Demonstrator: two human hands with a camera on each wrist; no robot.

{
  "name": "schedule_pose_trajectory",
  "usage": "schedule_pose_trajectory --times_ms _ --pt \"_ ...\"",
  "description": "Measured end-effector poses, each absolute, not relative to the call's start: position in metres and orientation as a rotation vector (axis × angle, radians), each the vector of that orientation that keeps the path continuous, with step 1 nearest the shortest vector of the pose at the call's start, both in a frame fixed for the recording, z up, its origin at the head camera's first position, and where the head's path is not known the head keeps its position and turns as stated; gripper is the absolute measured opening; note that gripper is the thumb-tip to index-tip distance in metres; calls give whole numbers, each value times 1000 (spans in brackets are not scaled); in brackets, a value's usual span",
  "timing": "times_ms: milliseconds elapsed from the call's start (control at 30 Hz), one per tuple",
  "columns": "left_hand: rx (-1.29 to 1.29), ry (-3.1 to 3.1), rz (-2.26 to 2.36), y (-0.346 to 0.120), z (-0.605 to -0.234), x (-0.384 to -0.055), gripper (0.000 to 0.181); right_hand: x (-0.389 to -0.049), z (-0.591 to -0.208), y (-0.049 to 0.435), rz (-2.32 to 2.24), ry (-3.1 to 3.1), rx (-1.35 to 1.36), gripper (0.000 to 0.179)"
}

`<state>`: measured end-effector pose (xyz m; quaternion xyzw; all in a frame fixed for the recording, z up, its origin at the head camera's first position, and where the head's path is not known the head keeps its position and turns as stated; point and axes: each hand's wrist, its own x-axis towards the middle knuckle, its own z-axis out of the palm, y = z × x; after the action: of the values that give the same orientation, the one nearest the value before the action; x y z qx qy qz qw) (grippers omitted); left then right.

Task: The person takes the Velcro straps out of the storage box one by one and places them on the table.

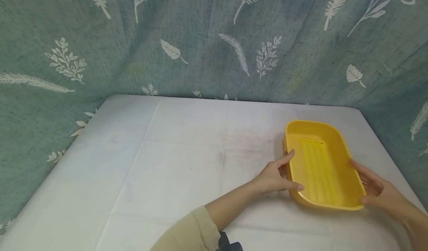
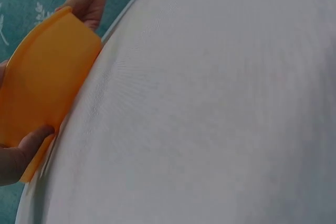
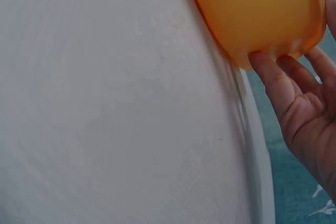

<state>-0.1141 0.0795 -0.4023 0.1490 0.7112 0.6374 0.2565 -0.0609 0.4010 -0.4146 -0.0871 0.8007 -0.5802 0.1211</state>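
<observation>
A yellow plastic tray point(image 1: 341, 173) with rounded corners and a ribbed bottom is at the right of the table, with nothing inside. My left hand point(image 1: 272, 176) grips its left side, with a finger and the thumb over the rim. On the opposite side, my right hand point(image 1: 388, 199) holds the tray near its front right corner; some of those fingers are hidden behind the wall. The left wrist view shows the tray's outer wall point(image 2: 47, 77) between both hands. In the right wrist view, fingertips point(image 3: 260, 59) press against the outside of the tray.
A white cloth point(image 1: 167, 176) with fold lines covers the table. Behind it and along both sides hangs a green-blue curtain point(image 1: 200, 69) with white leaf prints. The table's right edge point(image 1: 394, 162) runs close to the tray and my right hand.
</observation>
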Motion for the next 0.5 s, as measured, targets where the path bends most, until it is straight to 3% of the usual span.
schedule_pose_trajectory --times_ms 500 --pt "401 1899 1759 55 -403 -117 96 -64 -408 374 -1607 2399 -269 83"
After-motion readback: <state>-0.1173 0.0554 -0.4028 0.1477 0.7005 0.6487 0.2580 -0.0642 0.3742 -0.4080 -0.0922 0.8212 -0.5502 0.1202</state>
